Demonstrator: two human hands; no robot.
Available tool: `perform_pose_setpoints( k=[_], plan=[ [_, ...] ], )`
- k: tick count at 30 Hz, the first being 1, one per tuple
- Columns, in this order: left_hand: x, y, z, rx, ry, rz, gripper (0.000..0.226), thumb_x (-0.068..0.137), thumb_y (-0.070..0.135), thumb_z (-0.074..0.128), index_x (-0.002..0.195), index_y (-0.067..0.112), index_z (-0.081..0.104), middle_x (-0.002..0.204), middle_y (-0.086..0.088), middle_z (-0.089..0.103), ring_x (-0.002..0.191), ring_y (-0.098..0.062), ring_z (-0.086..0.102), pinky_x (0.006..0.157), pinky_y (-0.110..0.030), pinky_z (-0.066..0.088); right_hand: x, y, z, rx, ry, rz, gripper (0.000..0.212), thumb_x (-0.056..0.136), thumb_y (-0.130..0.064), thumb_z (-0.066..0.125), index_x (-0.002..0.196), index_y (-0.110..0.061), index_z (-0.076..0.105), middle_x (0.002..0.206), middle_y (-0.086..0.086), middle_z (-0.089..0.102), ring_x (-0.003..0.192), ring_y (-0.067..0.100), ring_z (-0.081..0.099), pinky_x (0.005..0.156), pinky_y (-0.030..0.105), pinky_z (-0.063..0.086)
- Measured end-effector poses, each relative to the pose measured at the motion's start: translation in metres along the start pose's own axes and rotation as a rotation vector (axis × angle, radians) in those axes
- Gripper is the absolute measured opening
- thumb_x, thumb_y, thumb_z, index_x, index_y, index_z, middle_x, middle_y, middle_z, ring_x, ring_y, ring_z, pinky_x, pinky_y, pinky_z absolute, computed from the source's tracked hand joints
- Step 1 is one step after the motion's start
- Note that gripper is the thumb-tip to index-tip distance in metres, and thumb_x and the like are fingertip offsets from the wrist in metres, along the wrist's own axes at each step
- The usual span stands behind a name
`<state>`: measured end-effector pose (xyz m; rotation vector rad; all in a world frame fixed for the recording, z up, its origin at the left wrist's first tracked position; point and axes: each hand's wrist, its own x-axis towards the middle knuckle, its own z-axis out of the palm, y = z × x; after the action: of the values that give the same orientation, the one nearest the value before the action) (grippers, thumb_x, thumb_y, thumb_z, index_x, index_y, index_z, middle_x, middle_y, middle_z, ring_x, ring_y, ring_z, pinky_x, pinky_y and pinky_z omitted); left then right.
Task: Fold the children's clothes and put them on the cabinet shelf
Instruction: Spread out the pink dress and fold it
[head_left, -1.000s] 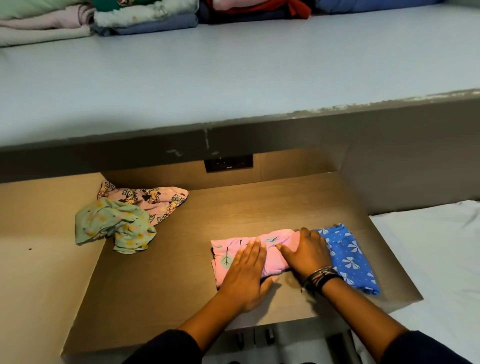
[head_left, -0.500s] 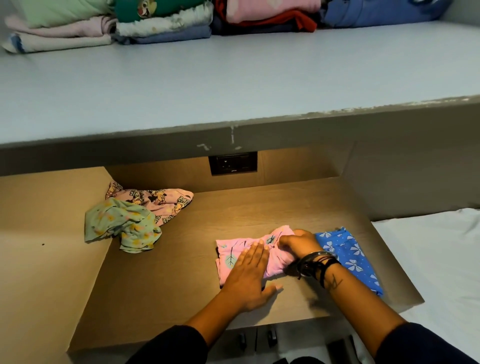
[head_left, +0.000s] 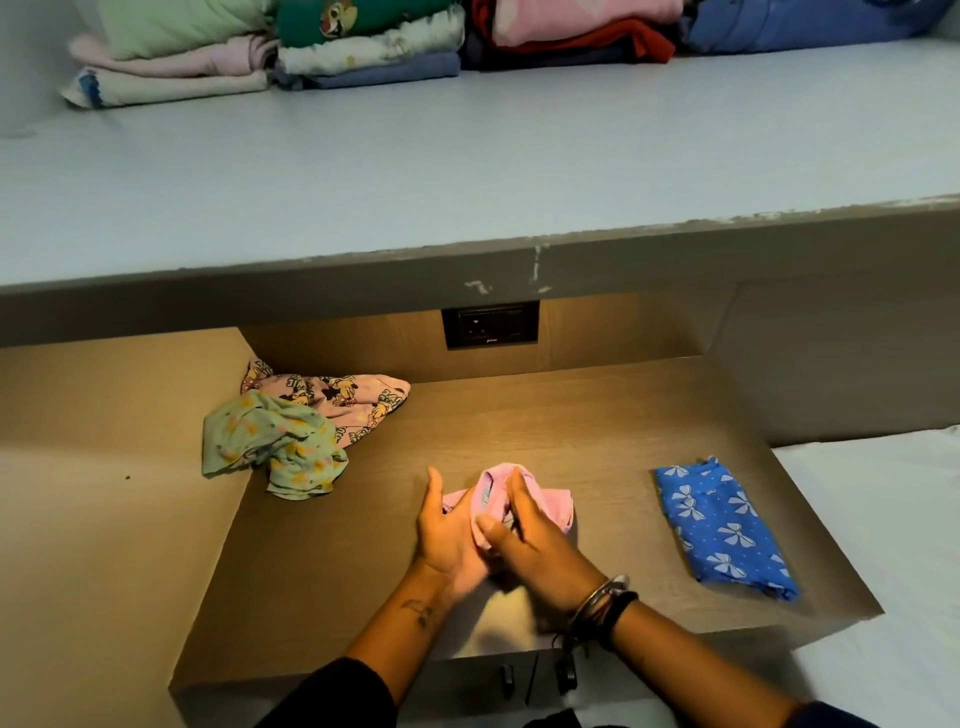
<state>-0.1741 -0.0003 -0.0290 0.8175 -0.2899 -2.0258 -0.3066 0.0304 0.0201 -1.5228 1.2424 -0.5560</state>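
Note:
A small pink garment (head_left: 550, 506) is bunched up between my two hands, just above the wooden desk top (head_left: 597, 431). My left hand (head_left: 447, 535) cups it from the left, and my right hand (head_left: 540, 545) grips it from the right with the thumb pressed on the cloth. A folded blue garment with white bows (head_left: 722, 527) lies flat on the desk to the right. At the desk's back left sit a crumpled green floral garment (head_left: 270, 441) and a pink cartoon-print garment (head_left: 353, 400). The grey shelf (head_left: 467, 171) spans above.
Stacks of folded clothes (head_left: 363, 47) line the back of the shelf. A black wall socket (head_left: 491, 325) is set in the panel under the shelf. A white bed sheet (head_left: 893, 545) lies at the right. A wooden side panel (head_left: 104, 493) stands at the left.
The pink garment was lying flat with my hands pressing on it; now both hands have gathered it up into a bundle, moved left, away from the blue garment.

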Motion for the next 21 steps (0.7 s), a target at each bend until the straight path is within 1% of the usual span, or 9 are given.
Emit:
perform_pose_setpoints(
  k=[2, 5, 6, 7, 9, 11, 14, 17, 21],
  plan=[
    [-0.003, 0.006, 0.000, 0.087, 0.061, 0.000, 0.084, 0.080, 0.073, 0.047, 0.128, 0.007, 0.063, 0.119, -0.022, 0.068, 0.108, -0.036, 0.067, 0.092, -0.047, 0.053, 0.003, 0.002, 0.013, -0.205, -0.035, 0.014, 0.093, 0.090, -0.067, 0.040, 0.154, -0.020, -0.010, 0.164, 0.000, 0.002, 0.150, 0.016, 0.007, 0.122, 0.039, 0.015],
    [0.002, 0.005, -0.012, 0.257, 0.188, 0.016, 0.042, 0.095, 0.038, 0.052, 0.128, 0.012, 0.060, 0.083, -0.001, 0.078, 0.081, -0.017, 0.075, 0.063, -0.027, 0.060, 0.010, 0.001, 0.026, -0.189, -0.039, -0.018, 0.089, 0.092, -0.064, 0.038, 0.154, -0.019, -0.008, 0.164, 0.001, -0.002, 0.150, 0.016, 0.001, 0.123, 0.037, 0.008],
    [0.003, 0.005, -0.014, 0.276, 0.242, 0.025, 0.029, 0.099, 0.029, 0.048, 0.117, 0.011, 0.061, 0.084, 0.001, 0.078, 0.089, -0.018, 0.074, 0.066, -0.026, 0.060, 0.011, 0.000, 0.028, -0.106, -0.043, -0.031, 0.086, 0.092, -0.062, 0.040, 0.154, -0.020, -0.003, 0.163, 0.001, 0.008, 0.149, 0.016, 0.011, 0.122, 0.038, 0.015],
    [0.004, 0.007, -0.014, 0.242, 0.287, 0.023, 0.030, 0.100, 0.024, 0.045, 0.122, 0.009, 0.061, 0.098, -0.004, 0.077, 0.105, -0.025, 0.069, 0.079, -0.031, 0.060, 0.013, 0.000, 0.028, -0.025, -0.020, -0.043, 0.082, 0.092, -0.061, 0.042, 0.155, -0.022, 0.006, 0.160, 0.001, 0.022, 0.145, 0.015, 0.025, 0.119, 0.039, 0.027],
    [0.005, 0.011, -0.014, 0.121, 0.302, -0.028, 0.037, 0.101, 0.021, 0.043, 0.131, 0.005, 0.057, 0.126, -0.021, 0.064, 0.118, -0.039, 0.058, 0.103, -0.051, 0.046, 0.012, 0.002, 0.022, -0.022, 0.183, -0.116, 0.061, 0.092, -0.051, 0.048, 0.146, -0.024, 0.037, 0.143, -0.003, 0.050, 0.128, 0.009, 0.049, 0.106, 0.032, 0.045],
    [0.003, 0.014, -0.012, 0.082, 0.301, -0.049, 0.041, 0.100, 0.022, 0.042, 0.134, 0.003, 0.054, 0.132, -0.026, 0.058, 0.116, -0.041, 0.057, 0.105, -0.058, 0.040, 0.011, 0.012, 0.014, -0.171, 0.519, -0.238, 0.038, 0.090, -0.036, 0.050, 0.123, -0.019, 0.061, 0.125, -0.002, 0.061, 0.115, 0.007, 0.053, 0.097, 0.030, 0.049],
    [0.005, 0.016, -0.014, 0.103, 0.296, 0.055, 0.044, 0.101, 0.024, 0.043, 0.135, -0.001, 0.052, 0.128, -0.027, 0.060, 0.117, -0.042, 0.058, 0.100, -0.058, 0.046, 0.012, 0.038, 0.003, -0.186, 0.836, -0.164, 0.036, 0.087, -0.029, 0.056, 0.118, -0.011, 0.060, 0.124, 0.006, 0.055, 0.115, 0.020, 0.051, 0.092, 0.032, 0.043],
    [0.004, 0.010, -0.006, 0.075, 0.203, 0.064, 0.065, 0.096, 0.053, 0.038, 0.136, 0.005, 0.052, 0.139, -0.023, 0.054, 0.129, -0.037, 0.050, 0.113, -0.051, 0.034, 0.017, 0.054, -0.005, 0.284, 0.679, 0.217, 0.063, 0.086, -0.040, 0.066, 0.139, -0.017, 0.041, 0.130, 0.005, 0.052, 0.113, 0.023, 0.055, 0.092, 0.037, 0.048],
    [0.006, 0.006, 0.005, 0.282, 0.061, 0.033, 0.086, 0.090, 0.073, 0.018, 0.129, 0.009, 0.060, 0.141, -0.009, 0.055, 0.128, -0.020, 0.054, 0.110, -0.035, 0.037, 0.023, 0.060, -0.016, 0.558, 0.499, 0.148, 0.053, 0.089, -0.050, 0.056, 0.135, -0.025, 0.046, 0.121, 0.001, 0.064, 0.102, 0.011, 0.065, 0.084, 0.031, 0.052]
  ],
)
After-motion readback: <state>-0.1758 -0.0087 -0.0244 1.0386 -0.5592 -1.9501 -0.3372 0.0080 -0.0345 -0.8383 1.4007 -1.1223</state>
